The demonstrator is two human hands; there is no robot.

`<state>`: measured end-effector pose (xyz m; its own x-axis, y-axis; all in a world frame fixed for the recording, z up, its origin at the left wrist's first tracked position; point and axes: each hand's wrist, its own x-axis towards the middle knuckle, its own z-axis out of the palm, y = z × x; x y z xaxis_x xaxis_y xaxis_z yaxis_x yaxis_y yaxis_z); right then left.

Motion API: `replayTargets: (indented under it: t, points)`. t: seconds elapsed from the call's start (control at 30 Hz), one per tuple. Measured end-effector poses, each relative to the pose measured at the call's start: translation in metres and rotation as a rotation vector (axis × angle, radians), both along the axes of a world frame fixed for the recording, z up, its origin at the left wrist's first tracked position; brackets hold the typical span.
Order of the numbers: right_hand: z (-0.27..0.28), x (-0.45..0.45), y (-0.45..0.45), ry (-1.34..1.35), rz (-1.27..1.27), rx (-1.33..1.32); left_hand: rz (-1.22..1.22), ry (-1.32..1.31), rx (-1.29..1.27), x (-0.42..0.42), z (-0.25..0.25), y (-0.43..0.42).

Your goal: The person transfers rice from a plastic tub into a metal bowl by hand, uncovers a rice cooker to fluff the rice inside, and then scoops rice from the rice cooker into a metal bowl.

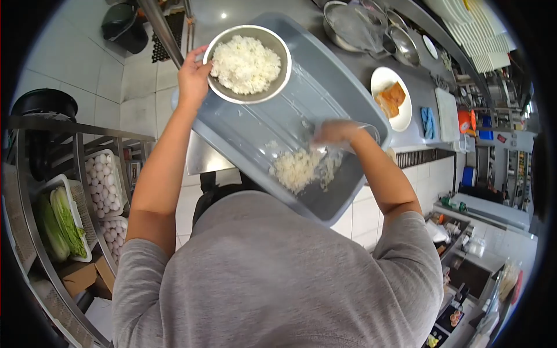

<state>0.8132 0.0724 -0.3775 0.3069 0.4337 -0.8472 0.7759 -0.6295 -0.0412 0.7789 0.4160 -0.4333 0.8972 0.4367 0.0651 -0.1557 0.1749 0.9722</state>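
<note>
My left hand [194,78] grips the rim of a round metal bowl [284,61] at its left side, thumb inside the rim. White cooked rice [246,64] is heaped in it. The bowl is over the far left end of a large grey plastic tub [255,139]. Over the tub's right part, my right hand [336,133] is smeared by motion. Something clear and shiny shows around it, but its kind and whether I hold it cannot be made out. Just below that hand, a loose pile of rice [296,170] lies on the tub's bottom, with grains scattered about.
Beyond the tub, a steel counter [360,66] bears a white oval plate [400,119] with browned food, a blue cloth [428,122] and several metal bowls and strainers [354,26]. Egg trays [104,182] and leafy cabbage [64,220] sit on a rack at left.
</note>
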Motion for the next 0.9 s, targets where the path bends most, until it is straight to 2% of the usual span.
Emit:
replayTargets:
  t: [0.07,0.1,0.13,0.2,0.23,0.27,0.3,0.33,0.4,0.43,0.5,0.53,0.6,0.73,0.8,0.9]
  points:
    - [-0.069,0.017,-0.051,-0.235,-0.420,0.169,-0.004,0.030,-0.006,-0.002,0.002,-0.005]
    - [-0.050,-0.010,-0.051,-0.393,-0.424,0.209,-0.022,0.019,-0.003,-0.002,-0.001,-0.004]
    - [-0.036,-0.034,-0.048,-0.390,-0.431,0.207,-0.038,0.002,0.004,0.000,-0.003,-0.002]
    - [-0.016,-0.068,-0.039,-0.170,-0.653,0.260,-0.042,0.008,0.028,0.001,0.000,-0.003]
    - [-0.013,-0.081,-0.035,-0.169,-0.656,0.257,-0.064,-0.005,-0.032,0.001,0.000,-0.003]
    - [-0.012,-0.094,-0.030,0.136,-0.871,0.129,-0.089,-0.015,-0.091,-0.001,0.003,-0.005]
    - [-0.011,-0.100,-0.026,0.448,-1.071,-0.002,-0.068,0.075,-0.022,-0.004,0.012,-0.007]
    - [-0.008,-0.095,-0.020,0.450,-1.074,-0.002,-0.071,0.076,-0.022,-0.003,0.010,-0.007]
    - [-0.004,-0.076,-0.010,-0.060,-0.984,0.410,-0.071,0.026,-0.075,-0.003,0.006,-0.006]
    - [-0.018,-0.074,-0.004,-0.056,-0.994,0.409,-0.077,0.038,-0.101,-0.004,0.006,-0.006]
    - [-0.047,-0.072,0.018,-0.464,-0.356,0.665,-0.064,0.047,-0.072,-0.004,0.012,-0.009]
    - [-0.050,-0.076,0.026,-0.466,-0.360,0.669,-0.044,0.060,-0.046,-0.006,0.015,-0.010]
    - [-0.038,-0.095,0.040,-0.049,-0.156,0.461,-0.013,0.064,-0.046,-0.009,0.027,-0.019]
    - [-0.028,-0.120,0.000,0.015,-0.333,0.622,-0.034,0.115,0.047,-0.008,0.024,-0.013]
    - [-0.010,-0.125,-0.012,0.132,-0.531,0.371,-0.038,0.099,0.057,-0.009,0.025,-0.013]
    - [0.001,-0.130,-0.015,0.133,-0.426,0.323,-0.059,0.135,0.066,-0.010,0.020,-0.014]
